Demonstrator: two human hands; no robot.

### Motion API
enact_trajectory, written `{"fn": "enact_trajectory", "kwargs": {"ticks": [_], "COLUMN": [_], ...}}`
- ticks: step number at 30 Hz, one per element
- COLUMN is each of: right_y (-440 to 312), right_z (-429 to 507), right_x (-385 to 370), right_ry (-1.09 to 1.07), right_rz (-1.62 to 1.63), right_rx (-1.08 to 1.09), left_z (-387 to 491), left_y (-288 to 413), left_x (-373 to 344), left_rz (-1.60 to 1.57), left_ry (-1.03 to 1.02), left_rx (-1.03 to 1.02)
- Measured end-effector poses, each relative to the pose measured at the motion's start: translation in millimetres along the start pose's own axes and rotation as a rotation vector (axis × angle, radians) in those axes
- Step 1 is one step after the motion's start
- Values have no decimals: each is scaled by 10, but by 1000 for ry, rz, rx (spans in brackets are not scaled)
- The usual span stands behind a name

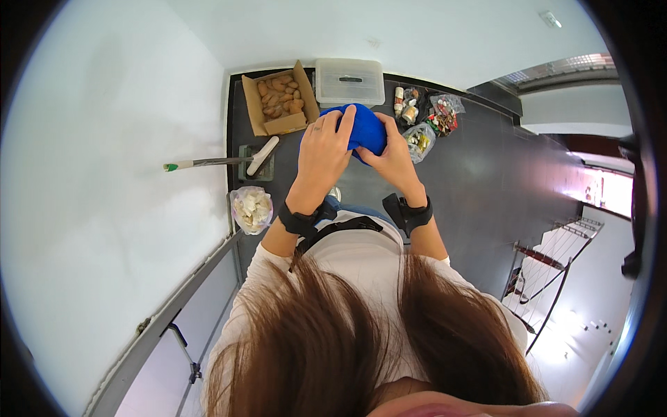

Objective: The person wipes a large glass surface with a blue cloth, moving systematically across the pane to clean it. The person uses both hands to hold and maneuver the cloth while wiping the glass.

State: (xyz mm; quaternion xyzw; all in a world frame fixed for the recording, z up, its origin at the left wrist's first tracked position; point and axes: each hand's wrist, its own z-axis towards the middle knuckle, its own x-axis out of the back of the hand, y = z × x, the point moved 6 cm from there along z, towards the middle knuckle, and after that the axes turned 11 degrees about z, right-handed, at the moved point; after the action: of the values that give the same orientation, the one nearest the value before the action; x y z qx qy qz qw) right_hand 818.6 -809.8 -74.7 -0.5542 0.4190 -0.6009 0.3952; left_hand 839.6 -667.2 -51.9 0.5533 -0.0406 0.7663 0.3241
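A bright blue cloth [367, 130], bunched into a rounded bundle, is held up in front of me. My left hand [328, 146] lies over its left side, fingers spread across the top. Gripping the right side is my right hand [388, 151], its thumb pressed against the near face. Both hands hide parts of the cloth, so I cannot tell its full shape. A black strap circles each wrist. Beyond the bundle, a lidded translucent plastic bin [349, 86] stands against the wall.
Left of the bin, an open cardboard box [254, 104] holds brown tubers. A brush [263, 156] rests across a dustpan [242, 169], above a plastic bag [251, 208] of crumpled white scraps. Several litter-filled bags [419, 140] lie right of the bin. A drying rack [547, 281] stands far right.
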Motion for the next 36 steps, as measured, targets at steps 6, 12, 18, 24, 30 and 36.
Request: {"fn": "enact_trajectory", "kwargs": {"ticks": [6,12,18,24,30,36], "right_y": [-58,-79,-113,-104,-16,184], "right_z": [63,121,181,204,162,134], "right_x": [-47,-131,-200,-124,76,418], "right_ry": [-24,-91,-117,-68,69,171], "right_rz": [-76,-84,-107,-147,-161,-95], "right_rx": [78,94,139,149,107,53], "left_z": [-11,-64,-84,23,234,497], "left_y": [-53,-134,-199,-186,-33,261], "left_x": [33,20,26,-13,-137,-468], "left_rz": [-11,3,22,-1,-32,-66], "left_ry": [56,36,46,28,28,-68], "left_rx": [3,49,90,52,-81,-153]}}
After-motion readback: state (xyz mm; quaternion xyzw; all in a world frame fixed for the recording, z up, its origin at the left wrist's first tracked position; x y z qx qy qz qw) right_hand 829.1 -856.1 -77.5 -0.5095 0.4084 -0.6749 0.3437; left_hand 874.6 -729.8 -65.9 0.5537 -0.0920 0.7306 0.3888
